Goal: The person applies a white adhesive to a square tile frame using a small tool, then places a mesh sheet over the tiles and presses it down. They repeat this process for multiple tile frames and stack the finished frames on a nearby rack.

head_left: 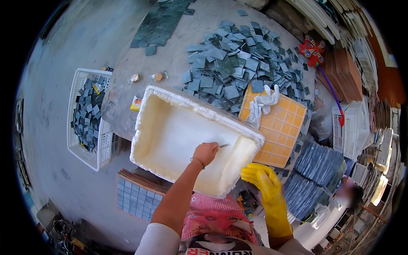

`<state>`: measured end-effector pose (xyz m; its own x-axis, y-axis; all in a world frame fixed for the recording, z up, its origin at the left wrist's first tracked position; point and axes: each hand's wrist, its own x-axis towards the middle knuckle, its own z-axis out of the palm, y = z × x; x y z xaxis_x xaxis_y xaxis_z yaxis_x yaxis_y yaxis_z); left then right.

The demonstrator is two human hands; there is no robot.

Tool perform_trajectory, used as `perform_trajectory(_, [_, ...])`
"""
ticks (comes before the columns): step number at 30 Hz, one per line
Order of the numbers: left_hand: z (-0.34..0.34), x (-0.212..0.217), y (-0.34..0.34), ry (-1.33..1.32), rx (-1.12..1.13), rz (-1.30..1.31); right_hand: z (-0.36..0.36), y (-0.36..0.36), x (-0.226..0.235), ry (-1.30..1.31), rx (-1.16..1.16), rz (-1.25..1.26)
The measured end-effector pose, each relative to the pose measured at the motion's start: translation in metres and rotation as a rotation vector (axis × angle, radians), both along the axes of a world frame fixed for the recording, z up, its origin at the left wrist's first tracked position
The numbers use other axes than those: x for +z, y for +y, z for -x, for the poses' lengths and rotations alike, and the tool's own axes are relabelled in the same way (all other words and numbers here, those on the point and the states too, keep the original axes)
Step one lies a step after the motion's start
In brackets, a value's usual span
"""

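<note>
A large white foam box [146, 127], yellowed inside and rough along its rim, lies tilted in front of me. Reaching over its inside, my bare left hand [205, 154] is closed on a small thin grey tool [224, 145], whose exact kind I cannot make out. Most of that tool is hidden in the fist. My right hand [264, 177] wears a long yellow rubber glove and is beside the box's near right edge. Its fingers are stretched out with nothing visible in them; whether they touch the rim I cannot tell.
A heap of grey-green stone tiles [231, 59] covers the table beyond the box. An orange gridded tray [278, 127] bears a white glove [263, 104]. At left stands a white basket [80, 153] of small tiles; dark tile stacks [316, 163] are at right.
</note>
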<state>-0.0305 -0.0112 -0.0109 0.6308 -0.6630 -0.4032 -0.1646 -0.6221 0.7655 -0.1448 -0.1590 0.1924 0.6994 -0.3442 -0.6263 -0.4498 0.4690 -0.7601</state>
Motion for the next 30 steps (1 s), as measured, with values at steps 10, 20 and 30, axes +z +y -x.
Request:
perform_trajectory(10, [-0.018, 0.036, 0.046, 0.016, -0.073, 0.082, -0.004, 0.03, -0.015, 0.086, 0.122, 0.082])
perform_trajectory(20, [-0.029, 0.009, 0.017, -0.101, 0.116, -0.252, -0.011, 0.047, -0.012, 0.027, 0.221, 0.089])
perform_trajectory(30, [-0.036, 0.003, 0.031, -0.072, 0.096, 0.046, -0.002, 0.039, -0.017, 0.017, 0.179, 0.076])
